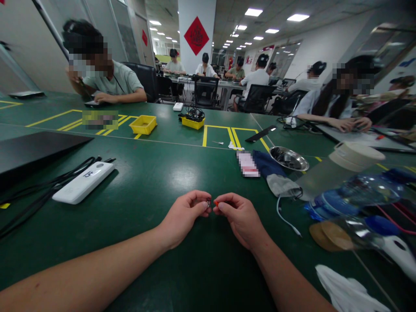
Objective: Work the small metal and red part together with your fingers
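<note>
Close together over the green table point(139, 173), my two hands meet almost fingertip to fingertip. My left hand point(188, 214) pinches a small shiny metal piece point(208, 203) between thumb and fingers; its exact kind is too small to make out. A small orange piece point(216, 203) is pinched in my right hand point(238, 214), mostly covered by the thumb and forefinger. A narrow gap shows between the two sets of fingertips.
A white power bank point(85, 182) with black cables lies left. Yellow trays point(143, 125) stand farther back. On the right are a metal bowl point(289, 158), a phone point(248, 164), a tumbler point(341, 169), a water bottle point(354, 195) and tissue point(347, 290). Other people sit across the table.
</note>
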{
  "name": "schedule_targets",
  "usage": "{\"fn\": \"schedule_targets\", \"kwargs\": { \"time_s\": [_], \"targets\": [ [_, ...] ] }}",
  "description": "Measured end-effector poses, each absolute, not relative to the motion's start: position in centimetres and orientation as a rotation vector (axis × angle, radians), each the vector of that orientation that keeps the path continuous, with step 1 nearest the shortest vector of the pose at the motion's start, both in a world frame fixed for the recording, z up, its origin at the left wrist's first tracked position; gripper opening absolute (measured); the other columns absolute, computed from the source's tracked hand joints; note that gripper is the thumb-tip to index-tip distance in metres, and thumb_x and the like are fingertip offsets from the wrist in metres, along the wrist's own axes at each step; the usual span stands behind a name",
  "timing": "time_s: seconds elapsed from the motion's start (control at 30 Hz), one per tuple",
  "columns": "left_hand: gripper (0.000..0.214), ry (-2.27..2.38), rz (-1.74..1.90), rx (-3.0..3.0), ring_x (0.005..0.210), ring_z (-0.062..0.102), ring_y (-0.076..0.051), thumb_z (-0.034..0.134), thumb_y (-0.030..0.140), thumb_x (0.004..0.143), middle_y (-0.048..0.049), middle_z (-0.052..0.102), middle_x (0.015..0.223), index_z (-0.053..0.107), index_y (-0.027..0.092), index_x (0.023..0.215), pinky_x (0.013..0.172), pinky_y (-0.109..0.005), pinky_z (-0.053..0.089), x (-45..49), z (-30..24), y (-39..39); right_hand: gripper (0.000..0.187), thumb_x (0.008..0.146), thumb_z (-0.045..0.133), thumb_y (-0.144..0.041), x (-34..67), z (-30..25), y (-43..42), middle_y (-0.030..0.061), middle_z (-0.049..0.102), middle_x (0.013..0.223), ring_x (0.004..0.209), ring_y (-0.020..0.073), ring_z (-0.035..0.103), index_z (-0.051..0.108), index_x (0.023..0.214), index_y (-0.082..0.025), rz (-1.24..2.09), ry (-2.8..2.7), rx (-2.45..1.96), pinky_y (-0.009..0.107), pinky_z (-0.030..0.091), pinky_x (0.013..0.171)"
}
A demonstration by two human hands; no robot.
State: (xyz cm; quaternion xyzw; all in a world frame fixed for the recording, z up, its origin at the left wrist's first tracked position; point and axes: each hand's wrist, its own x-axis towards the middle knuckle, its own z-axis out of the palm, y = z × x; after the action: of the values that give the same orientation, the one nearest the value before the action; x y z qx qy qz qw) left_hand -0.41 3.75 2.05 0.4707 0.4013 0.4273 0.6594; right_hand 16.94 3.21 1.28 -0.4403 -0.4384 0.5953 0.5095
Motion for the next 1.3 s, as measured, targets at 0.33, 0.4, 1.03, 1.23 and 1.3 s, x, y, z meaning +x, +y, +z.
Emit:
{"fn": "schedule_targets", "kwargs": {
  "time_s": [0.33,0.4,1.03,1.23,1.3],
  "targets": [
    [0.023,0.814,0.970,0.946,0.083,0.063,-0.015,0.058,0.021,0.086,-0.0081,0.067,0.094,0.063,0.013,0.107,0.078,-0.029,0.050,-0.51,1.81,3.73,0.009,0.076,0.070,-0.019,17.25,2.00,3.35,0.0045,0.071,0.085,0.070,0.0132,0.065,0.072,0.085,-0.017,1.610,-0.939,-0.959,0.029,0.051,0.072],
    [0.023,0.807,0.972,0.950,0.082,0.063,-0.014,0.059,0.020,0.085,-0.0077,0.066,0.094,0.063,0.013,0.106,0.078,-0.029,0.050,-0.50,1.79,3.71,0.009,0.077,0.069,-0.018,17.31,2.01,3.40,0.0048,0.071,0.087,0.070,0.0127,0.065,0.071,0.085,-0.016,1.643,-0.918,-0.936,0.028,0.051,0.071],
    [0.020,0.873,0.918,0.958,0.074,0.067,-0.014,0.056,0.022,0.086,-0.0059,0.067,0.084,0.056,0.015,0.105,0.069,-0.027,0.054,-0.27,2.12,3.65,0.015,0.076,0.071,-0.024,17.04,1.88,3.09,0.0076,0.072,0.088,0.079,0.0178,0.067,0.073,0.088,-0.016,1.604,-0.978,-0.972,0.037,0.052,0.082],
    [0.020,0.871,0.916,0.957,0.069,0.065,-0.013,0.055,0.019,0.085,-0.0052,0.067,0.084,0.057,0.015,0.104,0.066,-0.026,0.053,-0.24,1.97,3.68,0.015,0.074,0.072,-0.022,16.93,1.84,3.11,0.0065,0.072,0.086,0.077,0.0169,0.067,0.073,0.088,-0.017,1.575,-0.992,-1.002,0.036,0.052,0.079],
    [0.020,0.844,0.933,0.934,0.073,0.066,-0.014,0.055,0.017,0.084,-0.0061,0.067,0.085,0.058,0.014,0.104,0.070,-0.028,0.054,-0.28,1.86,3.69,0.014,0.073,0.072,-0.022,16.87,1.97,3.08,0.0064,0.072,0.085,0.075,0.0164,0.066,0.073,0.086,-0.017,1.571,-0.987,-0.998,0.036,0.052,0.078]
  ]
}}
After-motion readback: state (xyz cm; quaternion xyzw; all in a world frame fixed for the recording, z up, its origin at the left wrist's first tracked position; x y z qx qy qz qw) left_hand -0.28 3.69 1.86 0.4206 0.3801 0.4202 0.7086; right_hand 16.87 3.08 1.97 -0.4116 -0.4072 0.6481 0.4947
